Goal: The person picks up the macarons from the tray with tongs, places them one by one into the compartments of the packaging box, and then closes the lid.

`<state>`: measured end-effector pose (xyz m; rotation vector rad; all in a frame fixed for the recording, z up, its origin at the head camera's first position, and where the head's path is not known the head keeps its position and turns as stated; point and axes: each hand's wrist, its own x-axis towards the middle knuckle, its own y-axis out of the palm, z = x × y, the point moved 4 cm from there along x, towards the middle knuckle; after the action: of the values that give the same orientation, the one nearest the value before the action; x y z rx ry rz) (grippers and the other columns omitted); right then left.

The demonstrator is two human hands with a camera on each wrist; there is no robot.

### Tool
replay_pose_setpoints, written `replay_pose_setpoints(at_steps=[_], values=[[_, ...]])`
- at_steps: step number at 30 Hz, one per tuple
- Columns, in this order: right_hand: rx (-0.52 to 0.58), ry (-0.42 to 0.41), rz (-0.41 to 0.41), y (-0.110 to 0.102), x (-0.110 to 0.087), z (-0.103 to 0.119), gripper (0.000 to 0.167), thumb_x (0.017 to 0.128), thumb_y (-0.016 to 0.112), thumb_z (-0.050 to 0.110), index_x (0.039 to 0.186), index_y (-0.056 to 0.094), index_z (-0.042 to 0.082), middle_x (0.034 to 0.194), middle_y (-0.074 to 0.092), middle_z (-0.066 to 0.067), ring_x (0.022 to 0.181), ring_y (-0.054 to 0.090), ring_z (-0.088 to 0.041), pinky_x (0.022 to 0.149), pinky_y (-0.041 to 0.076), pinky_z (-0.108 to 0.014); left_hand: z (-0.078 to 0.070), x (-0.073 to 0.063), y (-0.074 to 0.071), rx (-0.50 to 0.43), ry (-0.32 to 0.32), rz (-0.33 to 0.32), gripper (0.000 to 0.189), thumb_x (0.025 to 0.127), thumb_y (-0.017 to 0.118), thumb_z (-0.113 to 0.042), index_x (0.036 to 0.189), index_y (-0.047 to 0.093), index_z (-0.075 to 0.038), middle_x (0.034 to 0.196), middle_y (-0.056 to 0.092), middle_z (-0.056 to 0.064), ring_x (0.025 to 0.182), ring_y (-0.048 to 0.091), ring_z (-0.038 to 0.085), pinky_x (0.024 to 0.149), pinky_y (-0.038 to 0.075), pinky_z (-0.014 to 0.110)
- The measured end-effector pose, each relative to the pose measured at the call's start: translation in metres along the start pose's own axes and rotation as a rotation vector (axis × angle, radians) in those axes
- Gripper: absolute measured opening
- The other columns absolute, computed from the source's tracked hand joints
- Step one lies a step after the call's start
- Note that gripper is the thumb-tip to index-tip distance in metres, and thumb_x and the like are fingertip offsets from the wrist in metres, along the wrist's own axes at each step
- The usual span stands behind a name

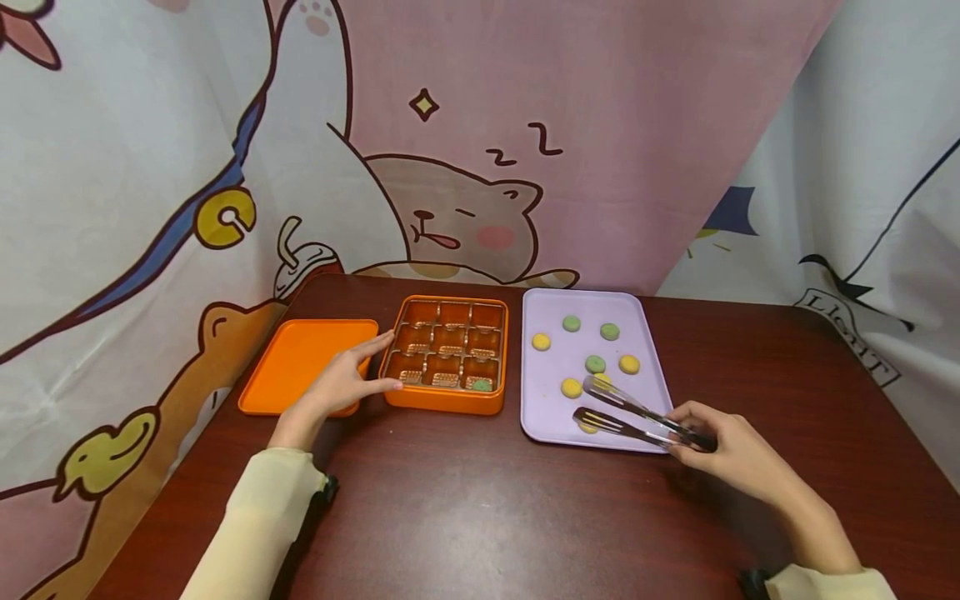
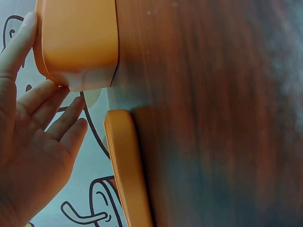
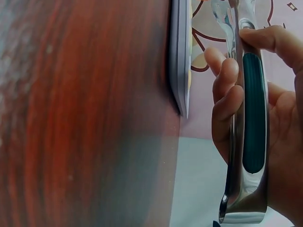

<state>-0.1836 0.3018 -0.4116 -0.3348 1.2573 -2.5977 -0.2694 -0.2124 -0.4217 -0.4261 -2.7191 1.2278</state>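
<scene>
My right hand (image 1: pixel 738 450) grips metal tongs (image 1: pixel 637 408) with dark handle pads. The tongs' slotted ends are spread apart above a lilac tray (image 1: pixel 536 417). Several yellow cookies (image 1: pixel 629 364) and green cookies (image 1: pixel 610 332) lie on that tray; the tongs partly cover some yellow ones. At the left side of an orange box (image 1: pixel 442 402), my left hand (image 1: pixel 337 383) touches the rim and corner with extended fingers. Inside the box is a clear insert divided into compartments, with a green cookie (image 1: pixel 482 385) in the front right one.
An orange lid (image 1: pixel 307 358) lies left of the box, partly behind my left hand. Everything stands on a dark brown wooden table (image 1: pixel 465 508). A printed cartoon curtain (image 1: pixel 600 167) hangs behind the table and along its sides.
</scene>
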Motion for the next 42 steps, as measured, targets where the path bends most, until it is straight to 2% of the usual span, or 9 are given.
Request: replay_pose_setpoints(at_steps=[8,15,21,34,42], values=[[-0.008,0.012,0.014,0.001,-0.001,-0.004,0.025,0.083,0.080,0.016,0.104,0.066,0.013,0.081,0.069,0.008,0.072,0.056,0.004,0.063,0.041,-0.019,0.000,-0.001,0.000,0.001,0.000,0.001,0.092,0.082,0.078,-0.047,0.157,0.033,-0.019,0.165,0.029,0.002,0.151,0.027,0.036,0.118,0.028,0.062],[-0.007,0.028,0.036,0.001,0.000,-0.005,0.026,0.083,0.079,0.015,0.105,0.067,0.013,0.082,0.069,0.006,0.072,0.057,0.002,0.063,0.042,-0.019,0.001,-0.001,0.000,0.000,-0.008,0.001,0.091,0.083,0.078,-0.048,0.157,0.034,-0.020,0.165,0.029,0.002,0.147,0.034,0.037,0.117,0.030,0.061],[-0.010,0.043,0.056,0.001,0.000,-0.007,0.027,0.083,0.080,0.016,0.106,0.067,0.013,0.086,0.071,0.004,0.072,0.057,0.001,0.064,0.043,-0.019,0.001,-0.001,0.000,-0.007,-0.015,0.003,0.092,0.082,0.078,-0.049,0.157,0.034,-0.020,0.165,0.029,0.002,0.150,0.028,0.037,0.118,0.027,0.062],[-0.084,0.044,0.047,-0.002,0.002,-0.010,0.028,0.080,0.082,0.018,0.105,0.070,0.017,0.092,0.073,0.001,0.075,0.058,0.003,0.064,0.047,-0.019,0.000,0.000,0.000,-0.021,-0.007,0.003,0.092,0.082,0.079,-0.047,0.157,0.035,-0.019,0.165,0.030,0.001,0.152,0.025,0.036,0.119,0.025,0.062],[-0.156,-0.007,-0.002,-0.005,0.001,-0.011,0.024,0.078,0.083,0.016,0.099,0.074,0.021,0.083,0.070,0.010,0.071,0.055,0.005,0.062,0.046,-0.020,0.001,0.000,0.000,-0.008,-0.009,0.005,0.092,0.082,0.078,-0.049,0.157,0.034,-0.020,0.165,0.029,0.001,0.151,0.026,0.037,0.118,0.027,0.062]])
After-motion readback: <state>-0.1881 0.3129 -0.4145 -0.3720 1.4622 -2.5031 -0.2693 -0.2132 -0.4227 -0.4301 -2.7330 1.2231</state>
